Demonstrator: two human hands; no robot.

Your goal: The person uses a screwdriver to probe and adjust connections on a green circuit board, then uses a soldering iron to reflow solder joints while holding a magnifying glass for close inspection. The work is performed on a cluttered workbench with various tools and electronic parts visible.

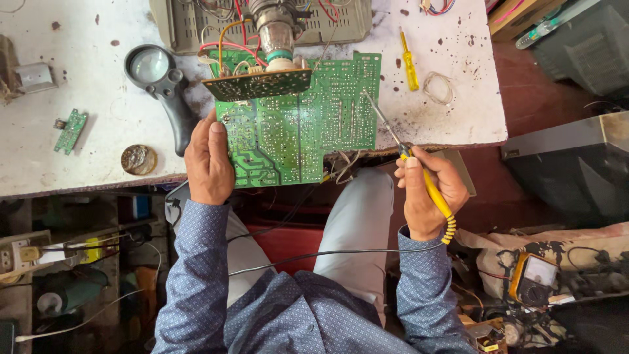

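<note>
A large green circuit board (308,121) lies solder side up at the front edge of a stained white workbench (98,111). My left hand (208,160) grips the board's left edge, thumb on top. My right hand (431,190) holds a yellow-handled soldering iron (429,187) like a pen; its thin metal tip (372,101) reaches the board's right part. A smaller dark board (257,84) with a tube neck and coloured wires stands above the big board.
A black magnifying glass (160,82) lies left of the board, with a small green board (70,131) and a round tin (138,159) further left. A yellow screwdriver (409,65) and solder coil (438,86) lie at right. A yellow multimeter (534,278) sits low right.
</note>
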